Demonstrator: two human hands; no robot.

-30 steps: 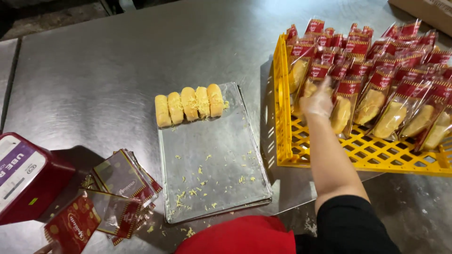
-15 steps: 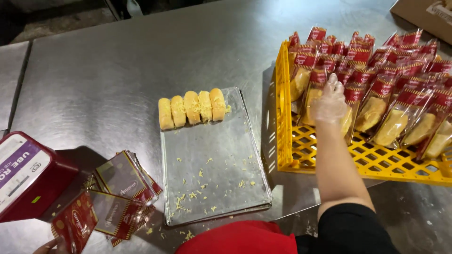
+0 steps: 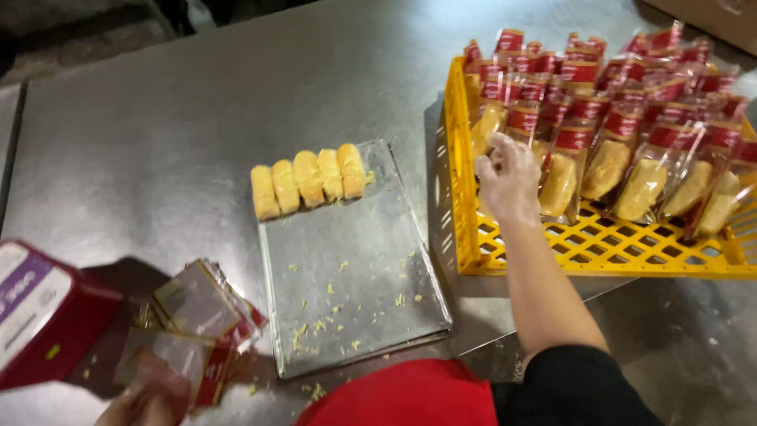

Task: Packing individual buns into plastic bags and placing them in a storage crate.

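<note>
1. Wrapped cake (image 3: 558, 183), one of many in clear film with a red header strip, stands upright at the near left of the yellow crate (image 3: 599, 260), among its packed rows.
2. Right hand (image 3: 509, 180), in a thin clear glove, reaches over the crate's near wall; fingers part-curled at the front packs. Whether it has closed on one I cannot tell, as the hand is blurred.
3. Handling, as a judgement: light, soft and crumbly inside slick film. Best pinched at the red header or the film edges, not squeezed across the cake body; the film looks slippery under a glove.
4. Left hand (image 3: 150, 402), low at the frame edge and blurred, sits at a loose pile of empty wrappers (image 3: 197, 323), clear with red ends. Grip not readable.
5. Metal tray (image 3: 355, 268) lies between the hands on the steel table (image 3: 197, 118); five bare yellow cakes (image 3: 309, 180) in a row touch side by side along its far edge, crumbs scattered over the rest.
6. Dark red box (image 3: 39, 315) stands at the far left, just beside the wrappers.
</note>
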